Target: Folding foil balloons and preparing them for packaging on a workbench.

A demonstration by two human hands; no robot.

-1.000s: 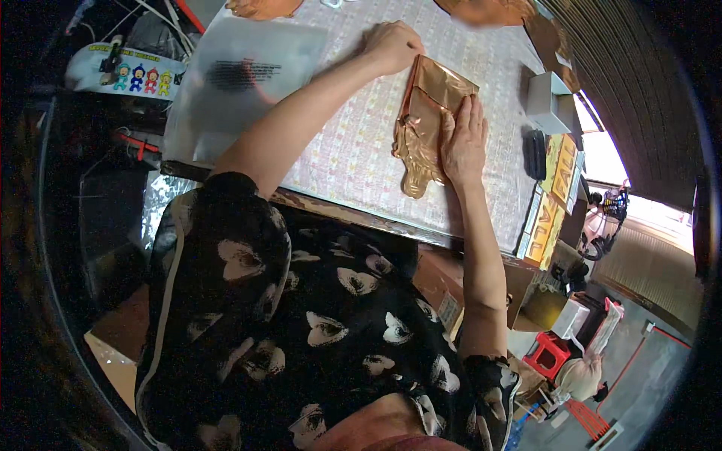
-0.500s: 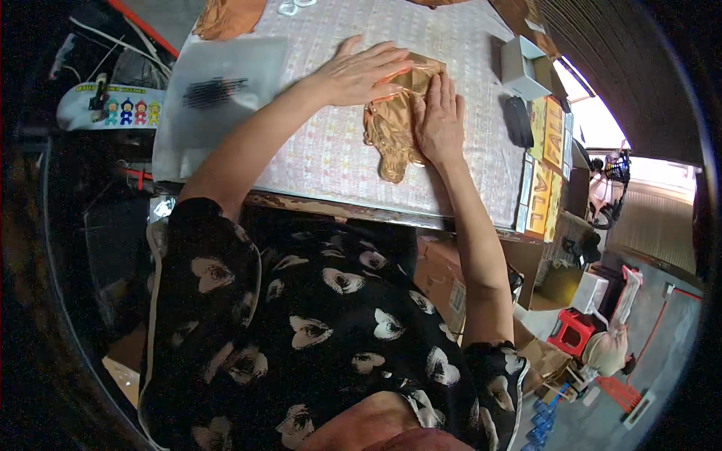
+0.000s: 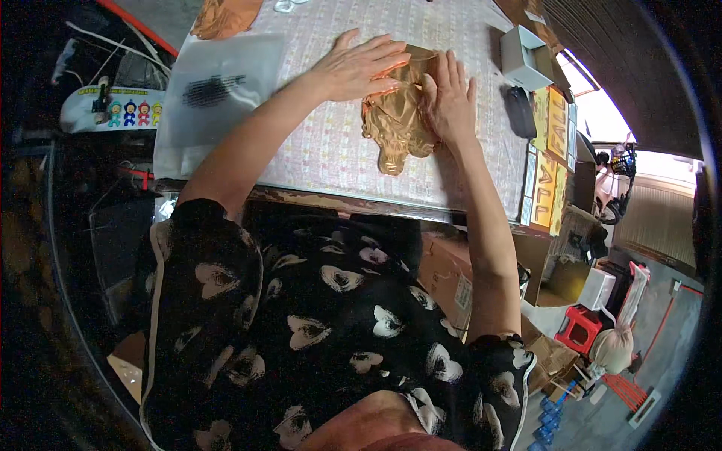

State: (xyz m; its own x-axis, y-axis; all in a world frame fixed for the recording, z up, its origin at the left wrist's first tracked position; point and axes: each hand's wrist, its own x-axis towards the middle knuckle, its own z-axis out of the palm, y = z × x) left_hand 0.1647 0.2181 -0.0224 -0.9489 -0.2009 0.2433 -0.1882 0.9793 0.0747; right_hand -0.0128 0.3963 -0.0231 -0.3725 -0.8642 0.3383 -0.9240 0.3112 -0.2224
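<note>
A crumpled, shiny copper-gold foil balloon (image 3: 395, 124), limp and without air, lies on the patterned tablecloth in front of me. My left hand (image 3: 361, 69) rests palm down across its upper left part, fingers stretched out, thumb pointing away. On the other side, my right hand (image 3: 451, 101) lies along the foil's right edge with its fingers extended and a little apart. Neither hand grips anything. The palms and fingers cover parts of the foil, while its narrow lower end shows toward the table's near edge.
Left on the table lies a clear plastic bag (image 3: 169, 113) with dark marks; beyond it is more copper foil (image 3: 226, 16). At the right stand an open white box (image 3: 519, 64), a black pouch (image 3: 519, 113) and yellow boxes (image 3: 543, 192). A red stool (image 3: 577, 328) is on the floor.
My right hand has shifted slightly right and away from me, its fingers spreading more. The foil's lower right part now lies wider. My left hand is almost where it was.
</note>
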